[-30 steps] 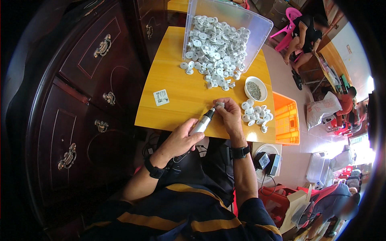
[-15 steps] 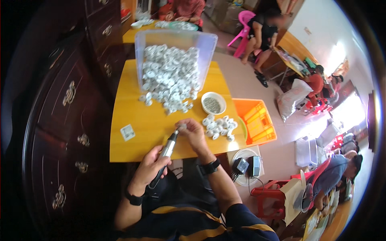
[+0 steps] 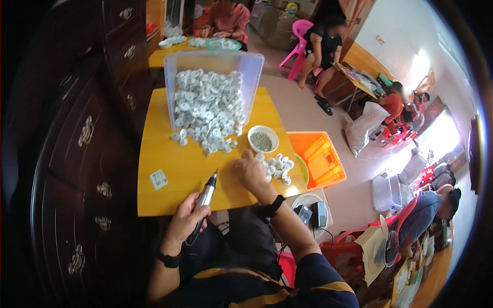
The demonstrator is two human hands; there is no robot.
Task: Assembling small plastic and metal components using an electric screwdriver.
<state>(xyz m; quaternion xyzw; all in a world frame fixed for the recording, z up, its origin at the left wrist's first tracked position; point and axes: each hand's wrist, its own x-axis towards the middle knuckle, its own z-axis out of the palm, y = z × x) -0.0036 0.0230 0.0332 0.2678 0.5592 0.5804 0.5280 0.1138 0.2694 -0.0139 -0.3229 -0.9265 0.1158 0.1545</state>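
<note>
My left hand (image 3: 191, 214) is wrapped round a slim electric screwdriver (image 3: 206, 196) with a silver body and black grip. Its bit points up and away over the table's near edge, touching nothing. Above the tabletop, my right hand (image 3: 252, 173) is beside a small heap of white round plastic parts (image 3: 280, 167). I see mostly its back; the fingers are curled under and partly hidden, so whether they hold a part cannot be made out. Just beyond it stands a white bowl (image 3: 263, 128) of small metal screws (image 3: 261, 141).
A clear plastic bin (image 3: 257, 77) lies tipped toward me, spilling many white parts (image 3: 210, 108) onto the yellow table (image 3: 154, 138). A printed paper square (image 3: 158, 179) lies at left. An orange crate (image 3: 328, 161) stands right of the table, dark drawers (image 3: 72, 169) left. Several people work nearby.
My right hand has moved right, away from the screwdriver tip where it held a small white part, to the heap. The screwdriver has shifted slightly left and down in my left hand.
</note>
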